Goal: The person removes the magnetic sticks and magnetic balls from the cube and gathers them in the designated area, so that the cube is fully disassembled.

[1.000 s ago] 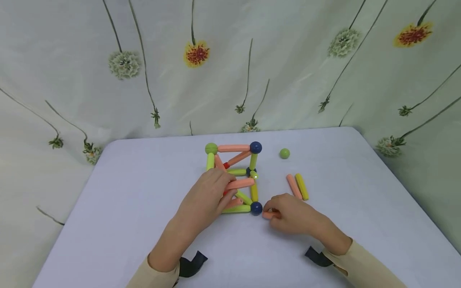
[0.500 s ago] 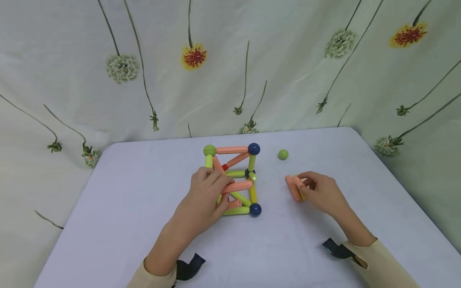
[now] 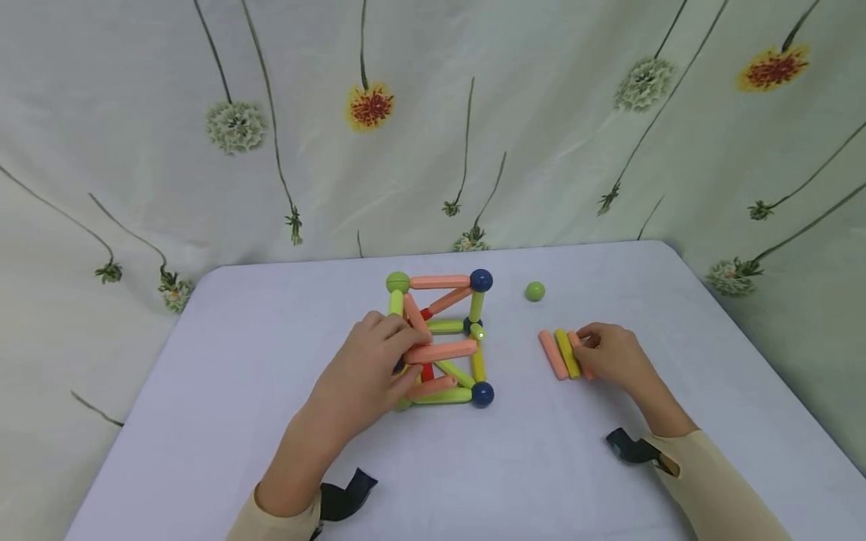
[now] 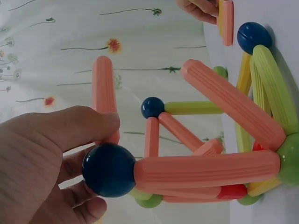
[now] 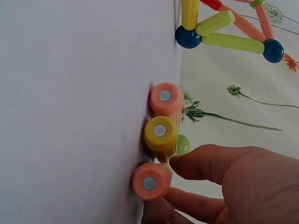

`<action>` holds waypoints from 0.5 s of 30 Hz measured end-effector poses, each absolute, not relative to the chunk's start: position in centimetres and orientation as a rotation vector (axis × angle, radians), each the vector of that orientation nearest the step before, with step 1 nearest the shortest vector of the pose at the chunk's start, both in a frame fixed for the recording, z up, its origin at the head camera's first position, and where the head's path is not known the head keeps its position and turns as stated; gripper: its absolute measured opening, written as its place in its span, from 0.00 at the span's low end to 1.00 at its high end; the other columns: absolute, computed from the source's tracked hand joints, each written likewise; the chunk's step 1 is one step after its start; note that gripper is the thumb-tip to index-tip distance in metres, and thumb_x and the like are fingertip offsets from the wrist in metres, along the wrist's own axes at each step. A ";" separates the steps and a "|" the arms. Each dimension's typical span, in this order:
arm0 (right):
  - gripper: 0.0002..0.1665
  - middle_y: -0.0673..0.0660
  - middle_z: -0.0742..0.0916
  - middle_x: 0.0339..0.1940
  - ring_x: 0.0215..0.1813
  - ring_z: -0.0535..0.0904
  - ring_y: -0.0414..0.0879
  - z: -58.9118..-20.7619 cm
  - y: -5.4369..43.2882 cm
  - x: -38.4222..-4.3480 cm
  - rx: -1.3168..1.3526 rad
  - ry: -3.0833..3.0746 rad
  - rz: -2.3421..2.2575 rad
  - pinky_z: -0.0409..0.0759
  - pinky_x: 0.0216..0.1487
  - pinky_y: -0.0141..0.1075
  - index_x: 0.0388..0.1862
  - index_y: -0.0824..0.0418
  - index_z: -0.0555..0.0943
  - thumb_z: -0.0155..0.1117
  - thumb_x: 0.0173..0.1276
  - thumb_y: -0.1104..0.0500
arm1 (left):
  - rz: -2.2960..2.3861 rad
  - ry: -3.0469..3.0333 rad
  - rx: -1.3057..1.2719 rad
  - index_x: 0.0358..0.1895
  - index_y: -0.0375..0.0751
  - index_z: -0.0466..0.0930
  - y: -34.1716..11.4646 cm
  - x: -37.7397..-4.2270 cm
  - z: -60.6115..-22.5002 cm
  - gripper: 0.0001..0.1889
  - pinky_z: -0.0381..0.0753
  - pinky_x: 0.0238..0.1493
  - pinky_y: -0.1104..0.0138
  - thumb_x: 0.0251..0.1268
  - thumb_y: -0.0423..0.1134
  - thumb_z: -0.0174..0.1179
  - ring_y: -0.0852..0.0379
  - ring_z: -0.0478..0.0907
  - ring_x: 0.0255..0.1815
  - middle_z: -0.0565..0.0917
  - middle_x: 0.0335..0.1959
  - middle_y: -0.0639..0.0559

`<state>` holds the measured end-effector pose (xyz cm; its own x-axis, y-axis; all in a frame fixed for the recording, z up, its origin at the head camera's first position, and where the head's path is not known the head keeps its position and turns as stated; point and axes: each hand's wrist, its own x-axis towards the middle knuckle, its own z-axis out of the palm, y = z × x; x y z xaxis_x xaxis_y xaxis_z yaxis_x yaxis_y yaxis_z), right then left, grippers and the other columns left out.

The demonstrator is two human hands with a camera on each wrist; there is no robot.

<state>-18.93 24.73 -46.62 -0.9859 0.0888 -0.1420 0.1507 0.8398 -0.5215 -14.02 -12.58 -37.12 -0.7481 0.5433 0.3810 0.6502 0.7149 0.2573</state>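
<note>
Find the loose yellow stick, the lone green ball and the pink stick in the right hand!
Loose yellow stick (image 3: 567, 354): head view, mid-length.
Lone green ball (image 3: 535, 291): head view, centre.
Held pink stick (image 5: 151, 182): right wrist view, round end.

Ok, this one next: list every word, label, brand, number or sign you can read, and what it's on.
No readable text in any view.
Yellow stick and the two pink sticks beside it: faint marks on their grey end discs, too small to read.
Backdrop cloth: printed flowers, no lettering visible.
</note>
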 end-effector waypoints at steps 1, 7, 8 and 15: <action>0.26 0.62 0.82 0.41 0.34 0.76 0.51 -46.4 24.6 -18.9 0.183 2.925 -0.826 0.76 0.30 0.38 0.58 0.67 0.77 0.59 0.67 0.53 | -0.568 -2.641 -0.943 0.46 0.44 0.84 -12.7 -14.1 -37.1 0.17 0.71 0.38 0.67 0.51 0.36 0.74 0.56 0.66 0.39 0.78 0.39 0.56; 0.19 0.60 0.80 0.45 0.40 0.74 0.51 -42.7 20.7 -17.5 -0.229 3.133 -0.973 0.75 0.36 0.41 0.55 0.64 0.80 0.60 0.71 0.54 | -0.597 -2.645 -0.939 0.45 0.45 0.86 -13.2 -14.2 -37.1 0.15 0.75 0.35 0.71 0.52 0.36 0.74 0.58 0.66 0.39 0.77 0.39 0.58; 0.17 0.58 0.81 0.45 0.40 0.74 0.49 -41.8 19.6 -17.2 -0.378 3.130 -1.054 0.75 0.36 0.41 0.54 0.62 0.80 0.59 0.72 0.55 | -0.595 -2.648 -0.935 0.45 0.45 0.86 -13.3 -14.1 -37.1 0.15 0.74 0.34 0.72 0.52 0.36 0.74 0.58 0.66 0.39 0.77 0.39 0.57; 0.21 0.47 0.79 0.56 0.51 0.73 0.39 -38.3 12.1 -15.4 -1.374 2.841 -1.113 0.77 0.45 0.34 0.59 0.52 0.79 0.67 0.67 0.53 | -0.603 -2.678 -0.929 0.42 0.45 0.88 -13.4 -14.0 -36.9 0.13 0.74 0.33 0.72 0.52 0.36 0.74 0.59 0.66 0.39 0.76 0.38 0.58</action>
